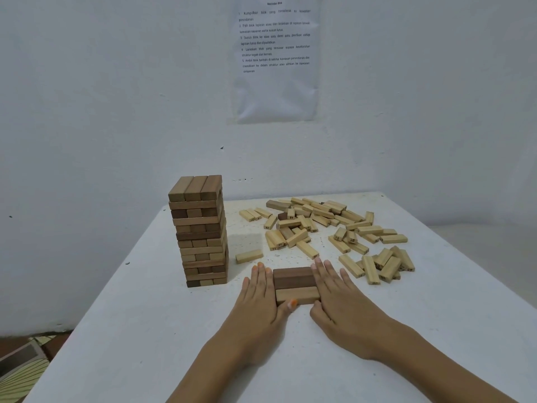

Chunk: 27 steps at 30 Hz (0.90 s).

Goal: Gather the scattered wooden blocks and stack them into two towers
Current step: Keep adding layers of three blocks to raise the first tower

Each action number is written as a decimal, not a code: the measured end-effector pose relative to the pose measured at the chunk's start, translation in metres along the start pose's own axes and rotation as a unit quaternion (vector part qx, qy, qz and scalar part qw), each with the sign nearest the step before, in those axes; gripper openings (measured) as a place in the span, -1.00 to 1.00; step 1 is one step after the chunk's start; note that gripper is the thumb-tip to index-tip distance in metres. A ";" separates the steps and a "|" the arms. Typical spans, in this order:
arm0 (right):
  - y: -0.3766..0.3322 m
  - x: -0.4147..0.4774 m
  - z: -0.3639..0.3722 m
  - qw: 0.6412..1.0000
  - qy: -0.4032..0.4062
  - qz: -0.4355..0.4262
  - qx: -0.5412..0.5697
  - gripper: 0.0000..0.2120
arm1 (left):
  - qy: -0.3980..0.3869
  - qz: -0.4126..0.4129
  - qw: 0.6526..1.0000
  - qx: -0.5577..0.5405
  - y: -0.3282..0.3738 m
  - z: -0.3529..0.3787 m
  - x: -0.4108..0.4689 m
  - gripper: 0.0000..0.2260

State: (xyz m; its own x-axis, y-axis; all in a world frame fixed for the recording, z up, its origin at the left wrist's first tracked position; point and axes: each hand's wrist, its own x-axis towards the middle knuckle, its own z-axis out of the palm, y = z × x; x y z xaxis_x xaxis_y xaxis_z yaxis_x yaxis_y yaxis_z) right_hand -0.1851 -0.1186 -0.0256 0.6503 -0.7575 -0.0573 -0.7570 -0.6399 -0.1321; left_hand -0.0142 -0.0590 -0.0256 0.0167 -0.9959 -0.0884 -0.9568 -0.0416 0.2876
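Your left hand (258, 295) and right hand (337, 295) lie on the table (145, 330), fingers straight, pressing the two ends of the three-block row (295, 285). The left thumb touches its near face. Open tabletop runs from the row toward you and out to both sides. Left of the row the tall tower (200, 231) stands upright. One loose block (249, 256) lies just behind the row. Farther back and right, scattered blocks (328, 228) crowd the surface near the wall, where a printed sheet (274, 59) hangs.
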 end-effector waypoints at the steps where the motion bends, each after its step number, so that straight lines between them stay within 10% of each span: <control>1: 0.001 -0.001 -0.001 1.000 -0.001 -0.002 0.009 -0.39 | 0.000 0.000 1.000 -0.001 0.000 0.000 -0.001 -0.35; 10: 0.030 -0.010 -0.007 0.930 0.004 -0.027 0.368 -0.23 | 0.036 0.001 0.985 -0.171 -0.012 -0.005 -0.020 -0.20; 27: 0.041 0.023 -0.019 0.937 0.049 -0.073 0.337 -0.22 | 0.087 0.117 0.945 -0.292 -0.033 -0.012 0.018 -0.23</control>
State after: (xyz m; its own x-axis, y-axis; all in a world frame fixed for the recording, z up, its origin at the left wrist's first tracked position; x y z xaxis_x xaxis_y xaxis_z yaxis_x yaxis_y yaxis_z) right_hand -0.2027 -0.1650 -0.0141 0.7098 -0.6977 0.0970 -0.4273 -0.5359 -0.7282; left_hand 0.0214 -0.0762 -0.0248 -0.0796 -0.9793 0.1859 -0.6185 0.1948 0.7612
